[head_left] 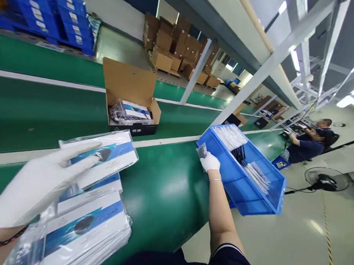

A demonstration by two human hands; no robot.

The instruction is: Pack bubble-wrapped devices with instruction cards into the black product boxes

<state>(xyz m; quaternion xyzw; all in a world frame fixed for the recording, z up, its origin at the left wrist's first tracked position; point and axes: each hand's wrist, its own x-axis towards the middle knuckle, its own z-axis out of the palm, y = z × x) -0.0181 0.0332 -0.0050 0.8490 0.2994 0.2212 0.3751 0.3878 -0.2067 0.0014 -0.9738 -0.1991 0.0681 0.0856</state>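
Observation:
My left hand [48, 177], in a white glove, has its fingers around a bagged booklet [122, 147] with a blue picture on its cover. Below it lies a stack of similar bagged booklets [93, 226] on the green bench. My right hand [210, 163], also gloved, pinches a small clear packet [202, 150] with something grey inside, beside the wall of the blue crate [239, 190]. Plastic-wrapped pieces [231, 137] and black cables [239, 154] lie inside that crate. An open cardboard box [133, 129] on the far side holds a bagged booklet and wrapped parts.
White posts [197, 71] of an overhead frame stand along the green bench [163, 178]. Blue crates [73, 22] and cartons [165, 61] are stacked beyond. Two people [307, 144] sit farther down at the right, near a standing fan [325, 182].

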